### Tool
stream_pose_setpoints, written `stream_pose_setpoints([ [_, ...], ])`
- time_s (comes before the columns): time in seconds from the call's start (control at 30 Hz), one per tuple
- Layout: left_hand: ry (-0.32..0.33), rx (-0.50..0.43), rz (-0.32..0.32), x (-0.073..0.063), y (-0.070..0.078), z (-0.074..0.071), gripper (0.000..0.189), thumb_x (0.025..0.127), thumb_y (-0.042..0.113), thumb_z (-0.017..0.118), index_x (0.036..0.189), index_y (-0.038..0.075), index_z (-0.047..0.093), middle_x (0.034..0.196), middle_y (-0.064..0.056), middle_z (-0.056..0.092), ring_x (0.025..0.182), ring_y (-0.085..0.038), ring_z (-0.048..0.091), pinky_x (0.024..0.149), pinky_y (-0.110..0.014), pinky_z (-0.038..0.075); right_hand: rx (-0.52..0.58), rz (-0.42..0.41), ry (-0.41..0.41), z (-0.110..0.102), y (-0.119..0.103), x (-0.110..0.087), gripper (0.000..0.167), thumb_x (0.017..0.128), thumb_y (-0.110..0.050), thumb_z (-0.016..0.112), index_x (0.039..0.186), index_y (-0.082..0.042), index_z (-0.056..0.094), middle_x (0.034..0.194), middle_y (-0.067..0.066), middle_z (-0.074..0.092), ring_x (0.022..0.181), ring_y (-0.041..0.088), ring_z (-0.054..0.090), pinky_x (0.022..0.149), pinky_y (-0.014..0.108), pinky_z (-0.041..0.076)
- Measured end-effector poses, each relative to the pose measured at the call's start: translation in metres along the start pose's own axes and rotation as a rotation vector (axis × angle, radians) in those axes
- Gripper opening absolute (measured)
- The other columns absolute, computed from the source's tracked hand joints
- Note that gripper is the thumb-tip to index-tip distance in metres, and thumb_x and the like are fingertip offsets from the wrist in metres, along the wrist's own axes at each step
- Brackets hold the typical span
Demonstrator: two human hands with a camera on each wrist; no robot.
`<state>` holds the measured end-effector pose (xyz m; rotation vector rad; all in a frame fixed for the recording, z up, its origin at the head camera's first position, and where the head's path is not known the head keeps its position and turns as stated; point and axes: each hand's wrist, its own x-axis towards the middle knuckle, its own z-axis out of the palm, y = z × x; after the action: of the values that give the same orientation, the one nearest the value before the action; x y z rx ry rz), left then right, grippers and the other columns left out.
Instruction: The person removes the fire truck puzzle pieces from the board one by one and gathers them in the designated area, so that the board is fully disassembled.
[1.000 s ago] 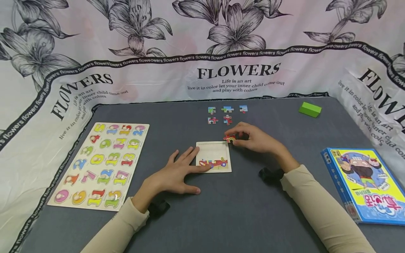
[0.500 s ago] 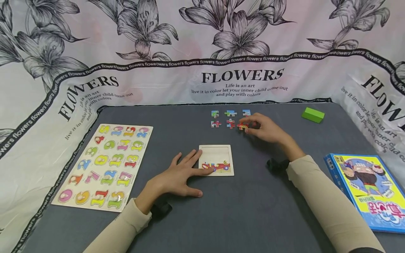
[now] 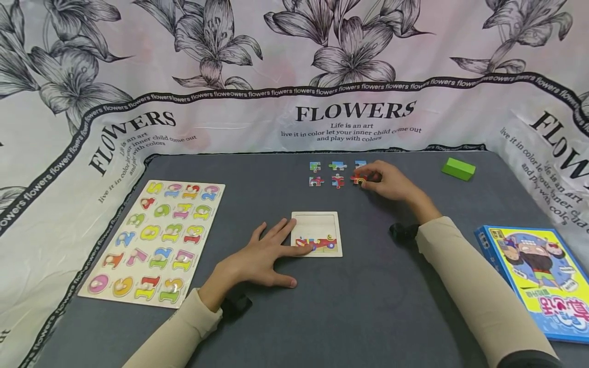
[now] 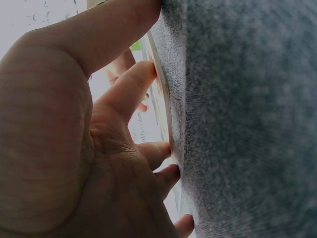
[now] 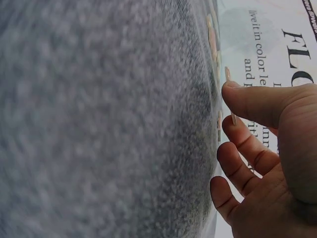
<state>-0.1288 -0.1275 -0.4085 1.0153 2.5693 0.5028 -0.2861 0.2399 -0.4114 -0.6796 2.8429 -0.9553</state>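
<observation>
My right hand (image 3: 393,181) pinches a red and yellow puzzle piece (image 3: 358,179) between thumb and fingertips at the right end of the front row of loose pieces. In the right wrist view the piece (image 5: 228,74) shows edge-on, slightly off the cloth. My left hand (image 3: 259,255) lies spread, its fingers on the left edge of a small wooden puzzle tray (image 3: 317,222). Along the tray's bottom lie joined pieces showing a red vehicle (image 3: 329,243), partly hidden by a finger. The left wrist view shows fingertips on the tray's rim (image 4: 161,94).
Several loose puzzle pieces (image 3: 338,166) lie in two rows behind the tray. A wooden number board (image 3: 152,240) is at the left. A green block (image 3: 458,168) sits at the back right, a blue and yellow box (image 3: 536,281) at the right. A flower-printed cloth hangs behind.
My right hand has carried the red and yellow piece from the tray's upper right corner back to the loose pieces. The left hand stays on the tray. The head view has shifted slightly.
</observation>
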Motion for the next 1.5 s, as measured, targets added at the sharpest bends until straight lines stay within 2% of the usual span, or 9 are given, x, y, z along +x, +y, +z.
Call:
stream_pose_setpoints([
  [0.37, -0.005, -0.012, -0.007, -0.001, 0.001, 0.003, 0.075, 0.087, 0.051, 0.076, 0.154, 0.041, 0.043, 0.174, -0.01, 0.003, 0.161, -0.033, 0.0, 0.122, -0.068, -0.003, -0.087, -0.04, -0.028, -0.001, -0.001, 0.006, 0.036, 0.094, -0.008, 0.071, 0.13, -0.003, 0.068, 0.117, 0.021, 0.064, 0.092, 0.031, 0.054, 0.083, 0.045, 0.042],
  [0.73, -0.011, -0.027, -0.009, 0.0, 0.0, 0.004, 0.074, 0.087, 0.05, 0.076, 0.154, 0.041, 0.044, 0.174, -0.009, 0.001, 0.161, -0.032, -0.001, 0.122, -0.068, -0.004, -0.095, -0.062, -0.05, -0.001, 0.003, 0.008, 0.034, 0.093, -0.006, 0.072, 0.126, -0.001, 0.07, 0.12, 0.022, 0.066, 0.095, 0.032, 0.055, 0.086, 0.045, 0.042],
  [1.1, -0.014, -0.017, -0.011, 0.0, 0.001, 0.003, 0.075, 0.087, 0.051, 0.076, 0.154, 0.041, 0.043, 0.174, -0.009, 0.001, 0.161, -0.032, -0.002, 0.122, -0.068, -0.003, -0.063, -0.011, -0.042, -0.001, 0.005, 0.004, 0.037, 0.094, -0.007, 0.07, 0.131, -0.002, 0.068, 0.121, 0.022, 0.065, 0.102, 0.035, 0.054, 0.091, 0.05, 0.042],
  [1.3, -0.009, -0.006, -0.011, 0.0, 0.001, 0.001, 0.075, 0.087, 0.05, 0.076, 0.154, 0.041, 0.043, 0.174, -0.01, 0.002, 0.161, -0.032, -0.001, 0.122, -0.068, -0.003, -0.013, 0.045, 0.005, 0.0, 0.008, 0.0, 0.038, 0.094, -0.012, 0.072, 0.131, -0.003, 0.068, 0.122, 0.021, 0.066, 0.1, 0.031, 0.05, 0.087, 0.045, 0.039],
  [1.5, -0.008, -0.003, -0.007, 0.001, 0.0, 0.0, 0.075, 0.087, 0.05, 0.076, 0.154, 0.041, 0.043, 0.174, -0.01, 0.002, 0.161, -0.032, -0.001, 0.122, -0.068, -0.003, 0.007, 0.094, 0.028, 0.0, 0.009, -0.001, 0.04, 0.095, -0.015, 0.072, 0.132, -0.002, 0.067, 0.121, 0.022, 0.063, 0.104, 0.034, 0.052, 0.09, 0.048, 0.041],
])
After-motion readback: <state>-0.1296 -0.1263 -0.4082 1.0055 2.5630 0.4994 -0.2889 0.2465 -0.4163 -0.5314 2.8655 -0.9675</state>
